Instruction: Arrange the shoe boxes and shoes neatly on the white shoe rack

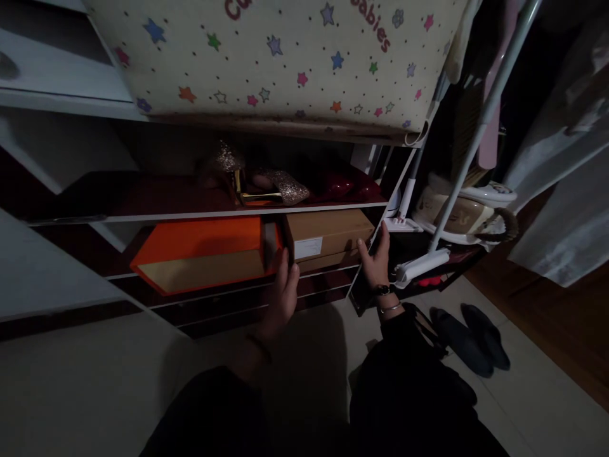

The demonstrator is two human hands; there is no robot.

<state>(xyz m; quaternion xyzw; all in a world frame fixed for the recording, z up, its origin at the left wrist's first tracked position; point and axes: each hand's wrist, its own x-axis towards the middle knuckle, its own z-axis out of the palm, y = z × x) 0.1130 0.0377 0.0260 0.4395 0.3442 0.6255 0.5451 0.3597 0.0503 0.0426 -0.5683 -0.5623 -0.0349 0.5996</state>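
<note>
A brown cardboard shoebox [328, 231] with a white label [308, 247] on its front sits on a low shelf. My left hand [284, 289] is at the box's left front corner, fingers nearly straight and pressed along that side. On the opposite end, my right hand [377, 257] has its thumb on the front face and its fingers up along the right side. Between them the two hands grip the box. Left of it stands an orange box [204, 244], a narrow gap away from my left fingers.
Glittery heeled shoes [290, 187] and dark red shoes [340, 184] are on the shelf above. A star-print cover [285, 63] hangs over the top. On the right are a pole with a white roller head [421, 266], a beige pot [451, 212] and dark shoes [464, 339] on the floor.
</note>
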